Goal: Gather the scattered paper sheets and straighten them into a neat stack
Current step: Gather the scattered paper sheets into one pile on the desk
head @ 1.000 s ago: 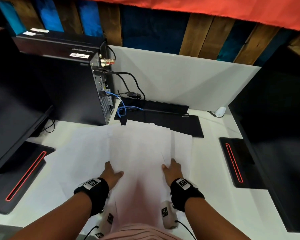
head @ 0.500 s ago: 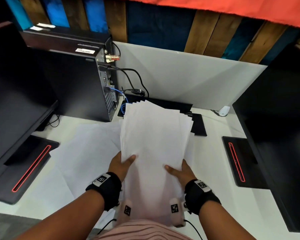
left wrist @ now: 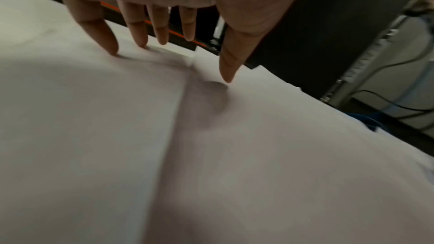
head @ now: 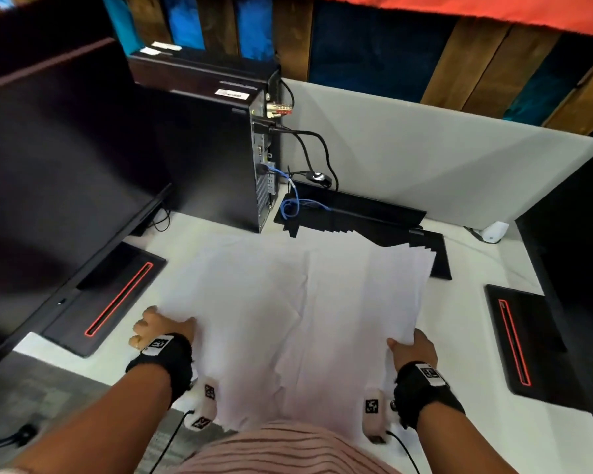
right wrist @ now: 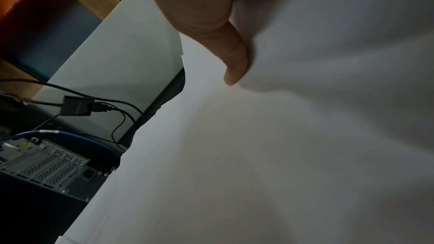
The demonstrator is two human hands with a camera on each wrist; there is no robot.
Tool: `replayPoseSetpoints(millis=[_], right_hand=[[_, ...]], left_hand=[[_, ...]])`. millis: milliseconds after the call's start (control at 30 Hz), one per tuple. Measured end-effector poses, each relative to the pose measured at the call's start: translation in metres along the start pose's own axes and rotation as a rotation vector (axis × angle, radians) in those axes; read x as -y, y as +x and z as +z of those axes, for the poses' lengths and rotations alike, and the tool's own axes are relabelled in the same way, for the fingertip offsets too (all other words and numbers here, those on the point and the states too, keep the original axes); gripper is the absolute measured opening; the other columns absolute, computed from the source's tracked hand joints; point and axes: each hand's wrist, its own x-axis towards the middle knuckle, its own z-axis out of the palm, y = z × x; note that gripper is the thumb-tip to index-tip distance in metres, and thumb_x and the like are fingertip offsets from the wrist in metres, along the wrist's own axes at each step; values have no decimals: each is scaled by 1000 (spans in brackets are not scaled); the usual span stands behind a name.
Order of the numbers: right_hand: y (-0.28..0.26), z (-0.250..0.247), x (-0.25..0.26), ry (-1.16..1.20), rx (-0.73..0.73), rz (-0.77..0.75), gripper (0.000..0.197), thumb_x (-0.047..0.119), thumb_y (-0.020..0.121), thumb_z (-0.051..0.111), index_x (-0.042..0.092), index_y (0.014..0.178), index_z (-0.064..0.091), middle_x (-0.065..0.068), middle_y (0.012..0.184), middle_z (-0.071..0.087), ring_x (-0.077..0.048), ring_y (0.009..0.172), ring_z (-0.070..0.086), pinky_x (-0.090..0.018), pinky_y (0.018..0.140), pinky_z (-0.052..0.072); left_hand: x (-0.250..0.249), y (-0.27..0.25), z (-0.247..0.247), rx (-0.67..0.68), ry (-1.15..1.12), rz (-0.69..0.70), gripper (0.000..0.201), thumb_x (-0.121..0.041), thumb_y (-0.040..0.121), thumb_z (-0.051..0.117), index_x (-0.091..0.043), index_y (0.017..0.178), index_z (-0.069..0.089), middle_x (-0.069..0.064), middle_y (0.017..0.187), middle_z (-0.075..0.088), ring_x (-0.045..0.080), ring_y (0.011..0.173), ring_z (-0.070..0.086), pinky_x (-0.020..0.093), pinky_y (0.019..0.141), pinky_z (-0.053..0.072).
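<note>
White paper sheets cover the middle of the white desk (head: 469, 302). My right hand (head: 413, 348) holds a fanned bundle of sheets (head: 374, 295) by its near right corner; the thumb (right wrist: 234, 66) lies on top and the fingers are hidden under the paper. Loose sheets (head: 240, 289) lie flat to the left of the bundle and overlap it. My left hand (head: 161, 328) is at their left edge. Its straight fingertips (left wrist: 140, 42) and thumb press down on the paper (left wrist: 117, 118).
A black computer tower (head: 213, 159) with cables (head: 298, 203) stands at the back left. A dark monitor (head: 55, 172) and its base (head: 110, 295) flank the left side, another base (head: 517, 336) the right. A black stand (head: 356, 217) lies behind the sheets.
Both hands held the bundle up in the middle. Now the left hand has let go and moved left onto the loose sheets, and the right hand has carried the bundle rightward and lower.
</note>
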Motion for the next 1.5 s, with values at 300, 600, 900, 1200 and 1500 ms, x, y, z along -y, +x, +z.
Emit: replayPoseSetpoints(millis=[300,600,900,1200,1500], right_hand=[[6,-5,-3,32,54,-61,40,17,84,65,5,122,56,-20,121,62,-36,109,59,-41,96,47],[10,-11,-10,42,138,-60,42,10,87,63,1,127,52,-22,125,59,-36,113,56,-35,93,42],[12,-13,-11,43,152,-62,40,10,87,63,0,125,53,-23,122,60,-36,110,57,-32,87,42],[15,-16,-11,54,180,-66,41,11,85,65,2,124,56,-22,120,63,-35,108,59,-36,92,44],[15,-23,-8,94,258,-22,40,9,86,64,1,124,55,-20,120,62,-23,93,55,-29,86,41]], left_hand=[[3,30,18,246,147,124,89,-78,53,56,-18,119,54,15,118,61,39,113,52,46,96,44],[-22,18,17,64,145,459,26,-24,91,51,-3,97,64,25,111,61,44,109,51,47,89,47],[-41,22,0,287,436,606,45,-41,84,62,-18,122,56,13,126,56,38,112,54,41,96,43],[-41,3,18,311,236,480,48,-30,81,68,-4,119,56,18,125,61,33,115,57,35,95,46],[-124,-83,-89,-172,112,950,19,-27,87,57,-8,90,57,19,89,67,40,88,62,40,74,51]])
